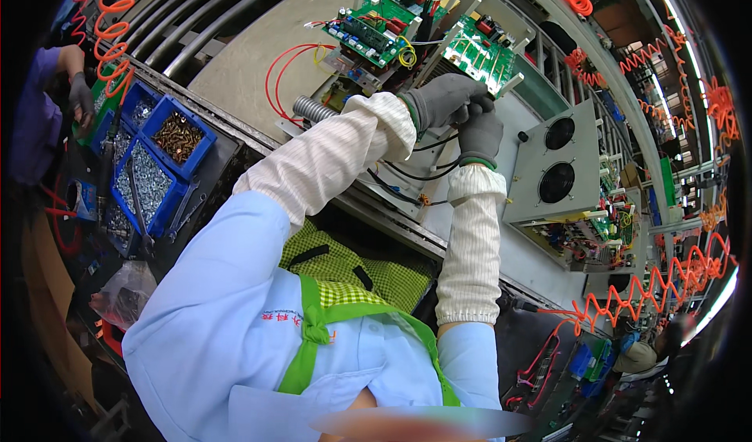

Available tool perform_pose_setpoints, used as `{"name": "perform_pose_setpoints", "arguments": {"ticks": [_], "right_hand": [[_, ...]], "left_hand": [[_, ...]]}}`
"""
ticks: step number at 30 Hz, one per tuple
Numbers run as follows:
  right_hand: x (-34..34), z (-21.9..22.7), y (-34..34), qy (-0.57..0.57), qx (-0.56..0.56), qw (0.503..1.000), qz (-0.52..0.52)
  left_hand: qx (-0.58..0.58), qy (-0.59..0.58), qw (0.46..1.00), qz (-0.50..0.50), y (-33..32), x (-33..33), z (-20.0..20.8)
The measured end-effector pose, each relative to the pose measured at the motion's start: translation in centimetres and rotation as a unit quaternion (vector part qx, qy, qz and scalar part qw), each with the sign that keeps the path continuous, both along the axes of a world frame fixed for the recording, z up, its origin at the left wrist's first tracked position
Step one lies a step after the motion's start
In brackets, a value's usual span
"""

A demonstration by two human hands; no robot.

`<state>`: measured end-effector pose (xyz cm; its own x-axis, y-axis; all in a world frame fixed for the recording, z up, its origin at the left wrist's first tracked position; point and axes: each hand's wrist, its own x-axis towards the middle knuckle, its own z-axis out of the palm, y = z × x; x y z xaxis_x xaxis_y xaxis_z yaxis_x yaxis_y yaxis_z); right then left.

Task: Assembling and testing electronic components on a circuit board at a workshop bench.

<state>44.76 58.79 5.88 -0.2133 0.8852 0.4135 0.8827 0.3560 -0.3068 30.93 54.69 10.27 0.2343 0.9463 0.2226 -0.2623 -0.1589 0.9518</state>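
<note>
Both my hands wear dark grey gloves and meet at the near edge of a green circuit board (489, 58) with pale posts at its corners. My left hand (442, 101) reaches in from the left, its fingers closed against my right hand (479, 135). The right hand's fingers are curled too, and whatever lies between the fingertips is hidden. Left of them stands another green board (368, 30) with red, black and yellow wires. Black cables (427, 177) run below my hands. Beside my left forearm are a grey ribbed hose (313, 110) and looped red wires (270, 89).
Blue bins (192, 160) of screws and small metal parts stand at left, with wrenches (186, 207) beside them. A metal box with two fans (558, 156) sits at right. Orange coiled hoses (113, 27) hang on both sides. A co-worker's gloved hand (81, 101) shows far left.
</note>
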Motion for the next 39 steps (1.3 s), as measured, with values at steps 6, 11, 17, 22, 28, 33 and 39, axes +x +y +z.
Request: {"name": "perform_pose_setpoints", "arguments": {"ticks": [6, 11, 17, 22, 28, 33, 39], "right_hand": [[1.4, 0.4, -0.2, 0.063, -0.001, 0.997, 0.051], [2.7, 5.7, -3.9, 0.067, -0.079, 0.994, 0.028], [3.4, 8.3, -5.1, 0.179, 0.052, 0.969, 0.16], [2.4, 9.1, -3.9, 0.161, 0.086, 0.962, 0.205], [2.4, 8.6, -2.0, 0.097, 0.186, 0.949, 0.235], [1.9, 8.5, -1.9, 0.089, 0.155, 0.958, 0.223], [2.2, 9.6, -1.6, 0.033, 0.151, 0.956, 0.251]], "left_hand": [[-0.154, -0.129, 0.98, -0.004, 0.4, 1.1, 0.3], [-0.142, -0.114, 0.983, -0.031, 1.0, -0.1, -0.4], [-0.068, 0.005, 0.998, -0.01, 0.0, 0.9, -0.3], [-0.039, 0.022, 0.998, 0.051, 0.2, 1.2, -0.7], [-0.042, 0.039, 0.997, 0.06, 0.1, 1.2, -0.1], [-0.007, 0.027, 0.999, 0.024, 1.3, 0.6, -1.5], [-0.011, 0.022, 1.0, -0.007, 0.9, 0.1, -1.0]]}}
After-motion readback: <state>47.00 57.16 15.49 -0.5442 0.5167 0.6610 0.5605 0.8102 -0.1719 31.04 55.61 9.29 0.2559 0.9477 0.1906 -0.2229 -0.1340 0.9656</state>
